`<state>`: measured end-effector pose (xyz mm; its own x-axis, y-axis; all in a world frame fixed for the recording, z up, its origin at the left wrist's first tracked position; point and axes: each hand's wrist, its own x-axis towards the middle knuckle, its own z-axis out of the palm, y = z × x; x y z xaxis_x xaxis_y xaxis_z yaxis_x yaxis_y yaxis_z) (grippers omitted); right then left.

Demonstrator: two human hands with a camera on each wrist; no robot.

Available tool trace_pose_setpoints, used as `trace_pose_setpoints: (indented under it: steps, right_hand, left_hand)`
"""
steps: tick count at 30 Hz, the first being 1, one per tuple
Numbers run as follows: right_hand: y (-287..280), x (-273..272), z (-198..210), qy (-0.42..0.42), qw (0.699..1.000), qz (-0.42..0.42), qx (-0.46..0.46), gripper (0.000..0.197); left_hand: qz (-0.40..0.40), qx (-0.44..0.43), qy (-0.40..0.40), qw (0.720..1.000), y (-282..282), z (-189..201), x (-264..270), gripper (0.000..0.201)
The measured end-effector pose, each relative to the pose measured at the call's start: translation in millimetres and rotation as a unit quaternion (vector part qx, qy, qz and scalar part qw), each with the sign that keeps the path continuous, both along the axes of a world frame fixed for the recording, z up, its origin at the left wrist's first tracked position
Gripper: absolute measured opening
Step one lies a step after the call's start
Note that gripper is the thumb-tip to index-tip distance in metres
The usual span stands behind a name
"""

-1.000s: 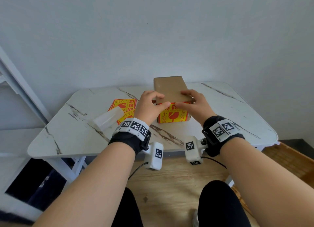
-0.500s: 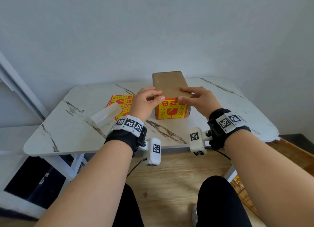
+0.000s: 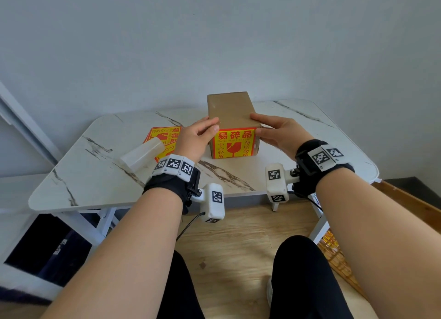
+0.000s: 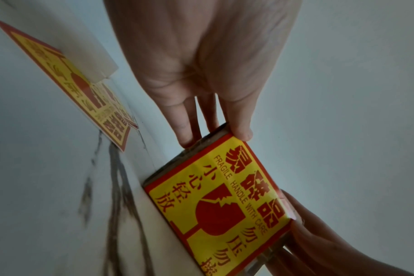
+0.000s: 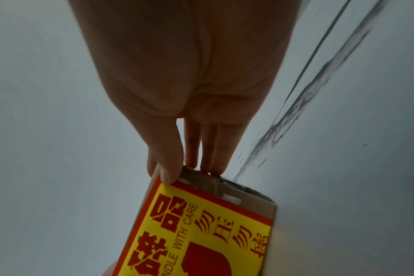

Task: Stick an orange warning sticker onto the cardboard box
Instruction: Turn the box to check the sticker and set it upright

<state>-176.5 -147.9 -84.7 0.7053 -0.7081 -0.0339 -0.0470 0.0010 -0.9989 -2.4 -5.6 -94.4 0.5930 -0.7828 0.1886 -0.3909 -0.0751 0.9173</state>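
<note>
The brown cardboard box [image 3: 229,113] stands at the middle of the white marble table [image 3: 95,182]. An orange and yellow warning sticker [image 3: 233,144] covers its near face. My left hand [image 3: 211,125] touches the box's left side with straight fingers, thumb at the sticker's top left corner. My right hand [image 3: 256,124] lies against the right side, thumb at the top right corner. In the left wrist view the left hand [image 4: 215,138] meets the sticker [image 4: 222,201] at its corner. The right wrist view has the right hand [image 5: 189,171] at the sticker's [image 5: 201,233] other corner.
A stack of spare stickers [image 3: 162,137] lies left of the box, with a curled white backing sheet [image 3: 143,156] on it. A grey wall rises close behind the table. A wicker basket [image 3: 334,254] sits on the wooden floor at the right.
Both hands slid from the box's top front edge out to its left and right sides. The sticker's face, partly covered before, now shows fully.
</note>
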Motion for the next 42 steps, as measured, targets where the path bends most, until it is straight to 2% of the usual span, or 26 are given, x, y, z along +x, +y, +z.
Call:
trace_pose_setpoints:
  steps: [7,12,15,17,18,19,20,22,23,27,30,37,42]
  right_hand:
    - [9,2,1,0.009,0.999,-0.035,-0.035,0.038]
    - [10,4,3,0.012,0.998,-0.043,-0.039,0.041]
    - [6,4,-2,0.016,0.999,-0.042,-0.023,0.068]
    - [3,8,-7,0.050,0.998,-0.046,-0.008,0.092]
    - [3,12,-10,0.081,0.995,-0.050,-0.011,0.097]
    - [2,16,-13,0.116,0.992,-0.047,-0.026,0.093]
    - [5,19,-14,0.157,0.985,-0.041,-0.051,0.081]
    - [14,23,-11,0.211,0.971,-0.054,-0.095,0.053]
    - [16,24,-9,0.216,0.968,-0.068,-0.104,0.045]
    - [19,22,3,0.157,0.974,-0.120,-0.108,0.043]
    - [21,22,19,0.112,0.974,-0.151,-0.124,0.033]
    - [27,29,51,0.046,0.967,-0.187,-0.168,0.029]
    - [28,36,54,0.030,0.957,-0.217,-0.188,0.042]
  left_hand:
    - [0.001,0.019,-0.018,1.000,7,0,-6,0.047]
    - [-0.024,0.039,0.034,0.998,8,0,-2,0.046]
    - [-0.040,0.054,0.040,0.997,11,2,-2,0.064]
    - [-0.033,0.061,0.069,0.995,10,3,-4,0.081]
    - [-0.021,0.078,0.075,0.994,9,3,-5,0.087]
    - [-0.005,0.106,0.062,0.992,8,2,-6,0.087]
    - [0.007,0.140,0.036,0.989,7,0,-7,0.083]
    - [0.012,0.182,-0.009,0.983,7,-2,-10,0.064]
    - [0.013,0.183,-0.018,0.983,7,-1,-12,0.057]
    - [0.027,0.129,-0.019,0.991,6,14,-12,0.049]
    - [0.041,0.085,-0.015,0.995,4,27,-9,0.048]
    - [0.062,-0.029,0.040,0.997,-3,54,-14,0.047]
    - [0.067,-0.031,0.037,0.997,-10,66,-13,0.051]
